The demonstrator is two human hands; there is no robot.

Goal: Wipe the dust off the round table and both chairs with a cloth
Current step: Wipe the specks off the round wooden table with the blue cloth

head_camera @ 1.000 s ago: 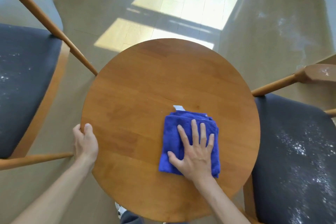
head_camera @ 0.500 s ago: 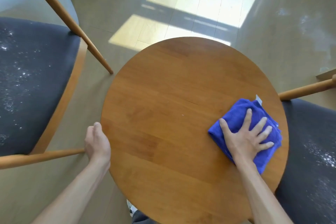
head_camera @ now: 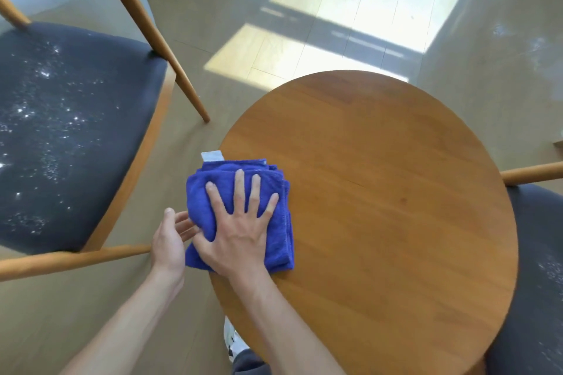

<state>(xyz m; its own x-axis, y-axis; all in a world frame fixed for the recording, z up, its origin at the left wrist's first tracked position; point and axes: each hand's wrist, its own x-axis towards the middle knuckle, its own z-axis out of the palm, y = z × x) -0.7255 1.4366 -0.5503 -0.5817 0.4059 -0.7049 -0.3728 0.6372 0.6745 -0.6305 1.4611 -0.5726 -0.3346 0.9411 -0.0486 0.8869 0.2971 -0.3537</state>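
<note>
— The blue cloth [head_camera: 240, 213] is right at the left edge of the round desk [head_camera: 396, 192], part of it hanging past the rim. The right hand [head_camera: 240, 234] lies flat on it, fingers [head_camera: 239, 189] spread and straight.

— And the left hand [head_camera: 170, 240]?

— Just beside the edge, fingers loose and apart, tips tucked under the overhang, gripping nothing.

— So one harder push and the cloth slides off onto the floor [head_camera: 213, 9]?

— Likely, or the dust drops onto the left chair [head_camera: 76, 131], whose dark seat is already speckled white. The right chair [head_camera: 536, 268] looks dusty too, and neither seems wiped yet.
</note>
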